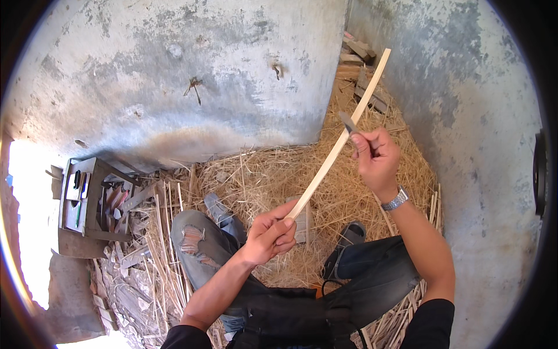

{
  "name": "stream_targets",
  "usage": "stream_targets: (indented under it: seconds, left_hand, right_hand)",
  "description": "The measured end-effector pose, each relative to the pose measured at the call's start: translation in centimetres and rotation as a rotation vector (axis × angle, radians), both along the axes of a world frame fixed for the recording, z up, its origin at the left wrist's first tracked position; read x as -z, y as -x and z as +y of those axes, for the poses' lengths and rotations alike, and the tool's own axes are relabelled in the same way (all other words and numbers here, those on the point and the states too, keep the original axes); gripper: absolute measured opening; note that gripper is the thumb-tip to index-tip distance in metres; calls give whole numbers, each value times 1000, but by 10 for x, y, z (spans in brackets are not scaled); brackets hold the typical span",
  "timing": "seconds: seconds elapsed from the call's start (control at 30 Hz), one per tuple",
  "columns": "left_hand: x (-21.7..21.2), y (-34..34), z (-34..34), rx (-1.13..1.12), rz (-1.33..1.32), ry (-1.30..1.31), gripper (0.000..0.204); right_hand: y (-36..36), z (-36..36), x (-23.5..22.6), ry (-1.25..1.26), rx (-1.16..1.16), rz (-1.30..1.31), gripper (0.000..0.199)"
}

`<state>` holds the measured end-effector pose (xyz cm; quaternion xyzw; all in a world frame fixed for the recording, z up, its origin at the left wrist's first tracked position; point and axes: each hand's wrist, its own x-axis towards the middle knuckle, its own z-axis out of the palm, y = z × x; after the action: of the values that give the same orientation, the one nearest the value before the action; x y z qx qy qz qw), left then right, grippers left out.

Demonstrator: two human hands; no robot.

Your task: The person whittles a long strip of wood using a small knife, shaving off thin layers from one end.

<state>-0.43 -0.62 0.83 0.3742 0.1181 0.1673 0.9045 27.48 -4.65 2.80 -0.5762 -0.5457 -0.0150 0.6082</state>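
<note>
A long, pale strip of split wood or bamboo [332,156] slants up from my lap toward the far right. My left hand [270,232] is closed around its lower end, thumb on top. About two thirds of the way up the strip, my right hand [376,154] pinches a small knife [347,122]. The blade points up and left and crosses the strip; whether it touches cannot be made out. Its handle is mostly hidden inside my fingers. A silver watch [396,199] sits on my right wrist.
Pale shavings [261,174] cover the floor around my sandalled feet. At left stands a small wooden stool [87,192] with pens on top, beside long thin strips [168,244]. Walls [232,75] rise ahead and at right [482,145]. Wood blocks [360,52] lie in the far corner.
</note>
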Motion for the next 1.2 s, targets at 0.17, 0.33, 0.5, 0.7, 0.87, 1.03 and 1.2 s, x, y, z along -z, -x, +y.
stream_targets:
  seconds: [0.17,0.33,0.5,0.7,0.87,1.03,1.2]
  left_hand:
    - [-1,9,4,-46,16,87,49]
    - [-9,1,4,-43,47,85,49]
    - [-3,4,8,-18,24,113,49]
    - [-2,3,8,-15,43,214,49]
    - [-4,-2,7,-26,-2,248,50]
    - [-4,-3,7,-69,-16,-6,53]
    - [10,-6,-6,-279,187,-539,55]
  right_hand:
    - [33,-6,4,51,-94,24,7]
    - [11,5,2,-7,-113,24,7]
    - [39,-8,0,103,-92,99,9]
    - [46,-22,10,339,-395,348,8]
    - [69,-29,-3,481,-707,615,6]
    - [37,-25,-33,320,-456,695,14]
    - [43,-26,-34,444,-243,253,20]
